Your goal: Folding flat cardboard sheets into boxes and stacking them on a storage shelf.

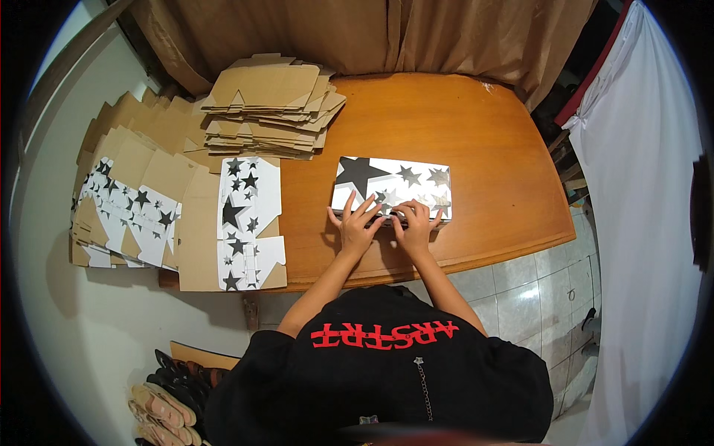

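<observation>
A closed cardboard box (416, 182), white with black and grey stars on top, lies near the front edge of the wooden table. My left hand (357, 227) is at the left part of its near edge, fingers spread over the top and thumb at the front. Close beside it, my right hand (414, 221) grips the middle of the same edge, fingertips on the top and thumb turned toward the left one. Most of the box's near side is hidden by my hands.
Left of the box lies a flat star-printed box blank (230, 223). More star-printed blanks (134, 201) overlap at the far left. A stack of folded brown cardboard (260, 111) stands at the back left of the table (491, 163). Brown curtains (446, 37) hang behind; shoes (167, 409) are below left.
</observation>
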`<act>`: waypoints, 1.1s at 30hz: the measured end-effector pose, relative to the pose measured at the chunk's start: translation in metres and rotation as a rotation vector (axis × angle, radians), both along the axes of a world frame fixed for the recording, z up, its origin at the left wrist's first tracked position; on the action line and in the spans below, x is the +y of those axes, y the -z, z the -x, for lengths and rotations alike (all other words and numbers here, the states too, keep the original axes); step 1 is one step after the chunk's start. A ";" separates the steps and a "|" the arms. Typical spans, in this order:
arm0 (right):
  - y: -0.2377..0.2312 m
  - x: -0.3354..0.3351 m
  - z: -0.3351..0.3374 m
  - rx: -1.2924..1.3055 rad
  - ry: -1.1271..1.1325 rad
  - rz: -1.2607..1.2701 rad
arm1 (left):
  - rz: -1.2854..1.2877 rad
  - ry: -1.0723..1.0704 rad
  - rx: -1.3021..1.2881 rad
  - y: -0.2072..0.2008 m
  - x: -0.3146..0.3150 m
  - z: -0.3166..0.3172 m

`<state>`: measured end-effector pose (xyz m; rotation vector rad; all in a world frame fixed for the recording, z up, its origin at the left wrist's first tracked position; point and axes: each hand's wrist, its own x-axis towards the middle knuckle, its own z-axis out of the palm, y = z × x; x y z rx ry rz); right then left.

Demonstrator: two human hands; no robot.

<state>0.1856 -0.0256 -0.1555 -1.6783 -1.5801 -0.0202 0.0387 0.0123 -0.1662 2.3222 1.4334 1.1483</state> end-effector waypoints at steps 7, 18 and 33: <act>-0.015 0.002 0.003 0.078 0.010 0.125 | 0.048 -0.019 -0.042 -0.002 -0.001 -0.004; -0.014 -0.002 0.004 0.011 -0.020 0.247 | 0.078 0.003 -0.054 -0.004 -0.001 -0.003; -0.015 0.005 0.006 0.077 0.026 0.204 | 0.088 -0.023 -0.083 -0.004 0.000 -0.006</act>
